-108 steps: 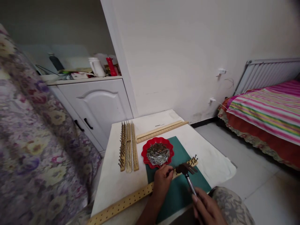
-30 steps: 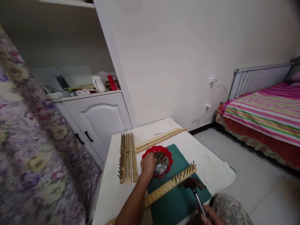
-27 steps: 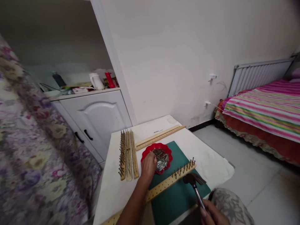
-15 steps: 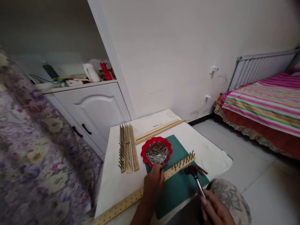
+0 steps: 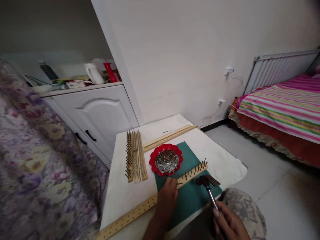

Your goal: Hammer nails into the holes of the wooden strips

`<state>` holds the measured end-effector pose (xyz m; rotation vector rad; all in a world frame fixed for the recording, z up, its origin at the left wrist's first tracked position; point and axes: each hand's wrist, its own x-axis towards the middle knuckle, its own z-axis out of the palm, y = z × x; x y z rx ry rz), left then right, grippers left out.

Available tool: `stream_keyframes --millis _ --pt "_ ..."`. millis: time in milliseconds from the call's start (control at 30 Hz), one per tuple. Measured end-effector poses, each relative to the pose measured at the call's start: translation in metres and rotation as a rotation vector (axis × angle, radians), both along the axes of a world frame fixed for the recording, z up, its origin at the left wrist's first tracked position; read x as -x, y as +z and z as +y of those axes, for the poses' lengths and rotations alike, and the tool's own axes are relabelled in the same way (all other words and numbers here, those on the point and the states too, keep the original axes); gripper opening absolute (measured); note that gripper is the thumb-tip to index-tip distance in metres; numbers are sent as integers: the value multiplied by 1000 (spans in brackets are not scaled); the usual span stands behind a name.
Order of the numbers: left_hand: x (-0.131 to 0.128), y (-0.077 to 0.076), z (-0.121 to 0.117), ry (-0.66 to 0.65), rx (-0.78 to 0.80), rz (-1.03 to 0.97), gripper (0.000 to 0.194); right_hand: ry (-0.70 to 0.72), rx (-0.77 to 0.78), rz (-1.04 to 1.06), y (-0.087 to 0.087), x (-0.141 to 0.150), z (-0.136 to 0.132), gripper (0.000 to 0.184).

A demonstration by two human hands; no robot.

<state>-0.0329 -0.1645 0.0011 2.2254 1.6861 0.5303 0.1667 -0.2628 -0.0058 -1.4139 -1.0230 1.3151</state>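
Note:
My left hand (image 5: 168, 196) is closed in a pinch on a dark nail (image 5: 180, 183), held just over the long drilled wooden strip (image 5: 135, 213). Several nails (image 5: 193, 171) stand upright in that strip's right end, which lies across a green mat (image 5: 186, 203). In my right hand (image 5: 228, 220) is a claw hammer (image 5: 208, 183), gripped by its metal handle, with the head above the mat near the strip. Beyond my left hand sits a red scalloped bowl (image 5: 152, 161) full of loose nails (image 5: 166, 161).
On the white table (image 5: 117, 193), nail-studded strips (image 5: 129, 160) stand at the left, and two more wooden strips (image 5: 170, 138) lie at the back. A white cabinet (image 5: 97, 113) is behind, a striped bed (image 5: 280, 103) to the right, a floral curtain (image 5: 42, 160) to the left.
My left hand has moved slightly right from the bowl's near edge to the strip, bringing the nail over it. The hammer stays at nearly the same spot.

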Motion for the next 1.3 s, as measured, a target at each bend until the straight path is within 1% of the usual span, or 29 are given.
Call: stream_keyframes --millis 67,200,267,400,500,600,667,767,867,1033,1100,1300 --pt "-1 1 1 -24 4 -11 22 -5 4 4 -1 1 0 56" --pt "-3 5 3 -53 24 6 21 40 7 6 -1 -1 1 58" --pt "-4 8 5 -67 29 6 21 40 9 0 -1 -2 1 59" --pt "-8 10 12 -88 18 -86 19 42 21 2 1 0 1 59" --pt "-12 6 16 -78 20 -222 15 40 16 11 3 1 1 58" --pt "-14 -5 20 -21 48 -354 14 62 8 3 4 3 3 55" --pt "-15 -12 22 14 48 -396 14 99 -5 -11 5 5 5 53" --pt "-15 -18 23 15 26 -396 16 126 -29 -42 6 10 10 50" --pt "-16 -17 22 5 11 -385 18 131 -63 -86 10 17 18 46" --pt "-16 -18 21 3 6 -358 18 183 -207 -271 25 24 30 36" --pt "-16 -20 22 8 5 -354 18 231 -230 -334 28 25 32 35" --pt "-15 -25 22 -5 0 -354 17 262 -238 -424 24 25 34 38"
